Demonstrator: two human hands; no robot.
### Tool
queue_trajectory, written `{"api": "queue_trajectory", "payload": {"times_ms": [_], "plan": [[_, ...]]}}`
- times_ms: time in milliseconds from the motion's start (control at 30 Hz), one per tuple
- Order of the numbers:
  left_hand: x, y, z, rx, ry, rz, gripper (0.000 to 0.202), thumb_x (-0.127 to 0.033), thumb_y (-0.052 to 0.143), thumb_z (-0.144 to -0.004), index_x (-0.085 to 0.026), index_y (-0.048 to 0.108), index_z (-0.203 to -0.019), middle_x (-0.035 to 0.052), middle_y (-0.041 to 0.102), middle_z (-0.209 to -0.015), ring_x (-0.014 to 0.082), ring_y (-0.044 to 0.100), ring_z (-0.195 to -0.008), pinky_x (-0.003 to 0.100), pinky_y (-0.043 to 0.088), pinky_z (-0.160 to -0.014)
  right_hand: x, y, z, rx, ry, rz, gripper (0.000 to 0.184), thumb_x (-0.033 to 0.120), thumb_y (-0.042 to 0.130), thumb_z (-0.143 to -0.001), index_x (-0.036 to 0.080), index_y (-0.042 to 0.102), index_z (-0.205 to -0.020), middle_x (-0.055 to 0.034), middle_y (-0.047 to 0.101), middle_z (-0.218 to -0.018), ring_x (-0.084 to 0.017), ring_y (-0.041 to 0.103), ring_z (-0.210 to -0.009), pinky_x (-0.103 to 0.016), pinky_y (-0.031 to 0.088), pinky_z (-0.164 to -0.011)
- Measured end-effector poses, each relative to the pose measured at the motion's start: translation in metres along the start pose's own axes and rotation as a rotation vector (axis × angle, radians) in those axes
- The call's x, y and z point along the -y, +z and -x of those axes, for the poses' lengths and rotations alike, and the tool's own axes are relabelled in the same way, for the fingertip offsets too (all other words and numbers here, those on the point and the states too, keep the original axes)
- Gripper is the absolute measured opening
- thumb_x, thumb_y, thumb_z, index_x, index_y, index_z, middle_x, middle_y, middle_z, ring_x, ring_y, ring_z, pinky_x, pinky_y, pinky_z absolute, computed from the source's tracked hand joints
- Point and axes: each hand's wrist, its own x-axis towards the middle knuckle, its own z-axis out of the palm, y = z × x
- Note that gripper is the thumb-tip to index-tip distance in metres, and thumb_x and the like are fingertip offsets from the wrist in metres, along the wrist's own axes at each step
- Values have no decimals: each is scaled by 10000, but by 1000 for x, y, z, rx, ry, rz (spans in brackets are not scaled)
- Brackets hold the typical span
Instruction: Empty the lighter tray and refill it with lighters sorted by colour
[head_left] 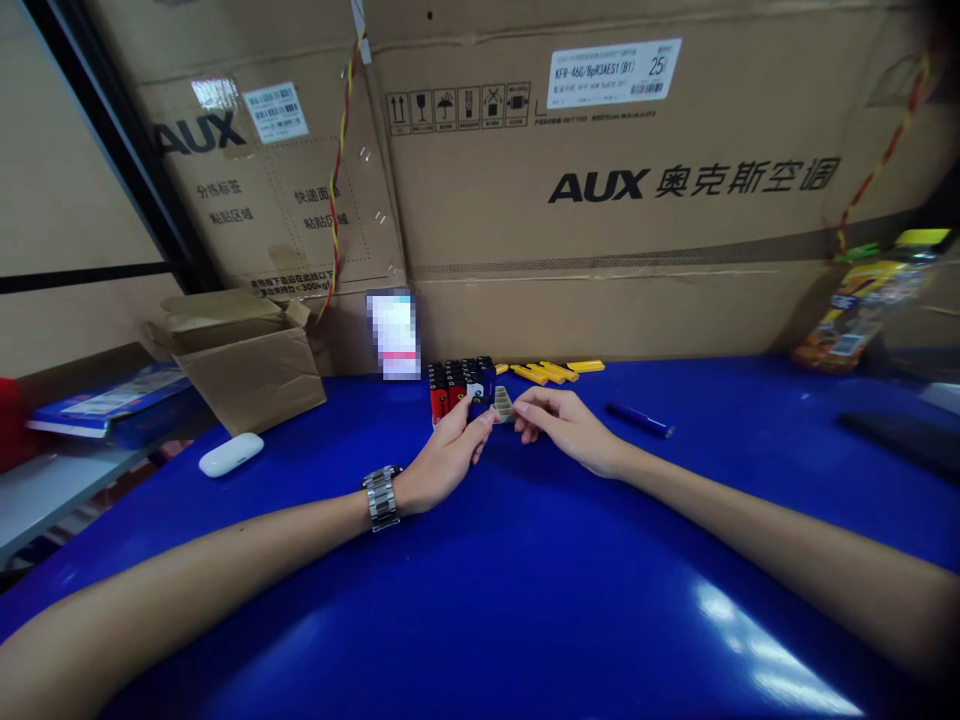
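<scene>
On a blue table (525, 580), my left hand (446, 460), with a metal watch on its wrist, grips the near side of a small tray of red and dark lighters (457, 385). My right hand (562, 425) pinches a small grey ridged piece (503, 403) right beside the tray. Both hands' fingertips almost meet at the tray's right corner. Several yellow lighters (551, 371) lie loose behind my right hand.
Large AUX cardboard boxes (600, 200) wall off the back. An open small carton (247, 365) and a white earbud case (230, 454) sit left. A dark blue pen (639, 419) lies right of my hand. A yellow packet (870, 305) leans at far right.
</scene>
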Motion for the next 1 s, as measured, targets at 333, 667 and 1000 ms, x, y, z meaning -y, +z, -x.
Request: {"api": "queue_trajectory", "payload": {"times_ms": [333, 667, 1000], "plan": [[-9, 0, 3, 23, -17, -337, 425, -468, 453, -839, -182, 385, -532, -55, 344, -467, 60, 297, -430, 208, 223, -411, -6, -1, 1, 92, -49, 201, 171, 320, 542, -850, 163, 606, -829, -23, 628, -712, -130, 589, -621, -284, 491, -617], [-9, 2, 3, -36, -6, -338, 313, -386, 504, -818, -177, 422, -601, -53, 381, -517, 64, 326, -453, 208, 244, -418, -8, -3, 1, 114, -66, 264, 125, 273, 534, -841, 169, 603, -842, -21, 639, -725, -134, 585, -632, -284, 475, -624], [-15, 2, 4, -35, 52, -359, 243, -369, 482, -839, -163, 518, -717, -45, 424, -577, 81, 376, -507, 214, 304, -470, -5, -3, 1, 121, -78, 298, 112, 248, 527, -838, 170, 607, -847, -18, 642, -723, -134, 583, -630, -277, 460, -617]]}}
